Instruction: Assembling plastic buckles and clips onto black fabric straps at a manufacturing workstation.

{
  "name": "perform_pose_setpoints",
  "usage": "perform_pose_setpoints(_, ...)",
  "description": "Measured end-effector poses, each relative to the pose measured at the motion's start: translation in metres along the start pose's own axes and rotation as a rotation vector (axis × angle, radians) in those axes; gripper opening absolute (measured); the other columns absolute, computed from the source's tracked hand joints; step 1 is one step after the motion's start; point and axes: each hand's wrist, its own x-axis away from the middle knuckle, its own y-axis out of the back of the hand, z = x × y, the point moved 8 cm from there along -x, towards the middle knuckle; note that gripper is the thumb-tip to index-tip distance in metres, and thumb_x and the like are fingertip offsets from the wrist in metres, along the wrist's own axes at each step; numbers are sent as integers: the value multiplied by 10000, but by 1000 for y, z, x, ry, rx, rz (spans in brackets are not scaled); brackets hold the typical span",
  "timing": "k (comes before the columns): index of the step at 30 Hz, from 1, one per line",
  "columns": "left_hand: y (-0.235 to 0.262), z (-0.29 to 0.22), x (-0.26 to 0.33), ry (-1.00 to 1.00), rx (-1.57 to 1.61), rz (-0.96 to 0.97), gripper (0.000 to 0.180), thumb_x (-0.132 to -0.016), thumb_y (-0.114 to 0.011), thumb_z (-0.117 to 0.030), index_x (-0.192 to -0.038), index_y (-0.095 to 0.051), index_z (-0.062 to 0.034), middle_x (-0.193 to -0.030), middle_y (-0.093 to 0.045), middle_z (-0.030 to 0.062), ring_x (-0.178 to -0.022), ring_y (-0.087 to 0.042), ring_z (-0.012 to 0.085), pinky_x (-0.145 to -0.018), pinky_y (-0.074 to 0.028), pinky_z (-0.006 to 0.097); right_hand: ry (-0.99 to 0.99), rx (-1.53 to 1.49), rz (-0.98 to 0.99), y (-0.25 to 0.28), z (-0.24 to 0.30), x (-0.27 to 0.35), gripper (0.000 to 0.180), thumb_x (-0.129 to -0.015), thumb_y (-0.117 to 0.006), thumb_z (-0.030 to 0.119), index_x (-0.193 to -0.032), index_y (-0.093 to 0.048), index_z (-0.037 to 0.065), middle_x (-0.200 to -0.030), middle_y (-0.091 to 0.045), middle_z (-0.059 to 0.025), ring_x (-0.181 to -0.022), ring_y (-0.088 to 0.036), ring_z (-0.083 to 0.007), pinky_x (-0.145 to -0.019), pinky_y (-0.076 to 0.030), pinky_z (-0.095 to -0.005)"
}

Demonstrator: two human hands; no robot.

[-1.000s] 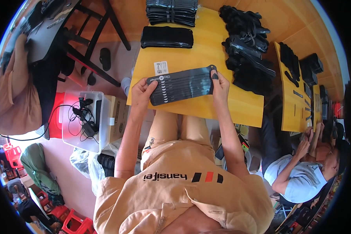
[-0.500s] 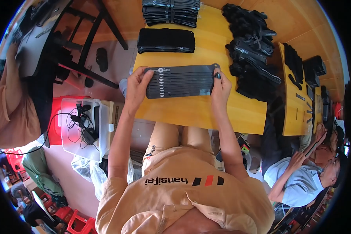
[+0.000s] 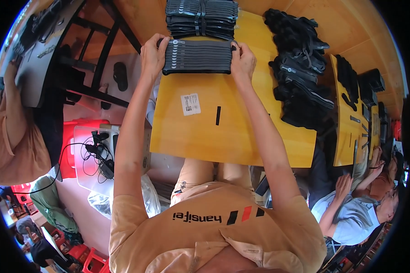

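A fanned stack of flat dark grey fabric bands (image 3: 198, 55), with a column of pale half-round marks near its left end, lies toward the far side of the yellow table (image 3: 259, 141). My left hand (image 3: 153, 57) is closed on its left end, thumb on top. The right end is gripped by my right hand (image 3: 243, 63). Whatever is under the stack is mostly hidden. Just beyond it sits a thicker bundle of similar bands (image 3: 209, 20), tied round with a dark strap.
A long heap of black bands (image 3: 300, 73) runs along the table's right side. A white label (image 3: 191, 104) and a short black strip (image 3: 218, 115) are on the tabletop. At left is a clear bin (image 3: 89, 159) with cables. Co-workers sit at both sides.
Both hands have carried the stack of bands away from me, to the spot of the black stack before the tied bundle. The label and black strip on the table now show.
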Motion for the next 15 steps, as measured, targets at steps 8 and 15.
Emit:
perform_pose_setpoints(8, -27, 30, -10, 6, -357, 38, 261, -847, -581, -292, -927, -589, -43, -927, -617, 178, -883, -577, 390, -723, -455, 455, -26, 297, 40, -27, -16, -4, 269, -878, -534, 327, -883, -619, 71, -760, -639, -179, -738, -605, -394, -640, -460, -473)
perform_pose_setpoints(15, -18, 18, -11, -16, -485, -49, 324, -851, -575, -329, -1016, -565, -51, -955, -590, 161, -919, -563, 360, -741, -457, 445, -28, 329, 67, -20, -9, -2, 284, -892, -498, 331, -961, -587, 71, -837, -628, -205, -775, -599, -405, -659, -460, -479)
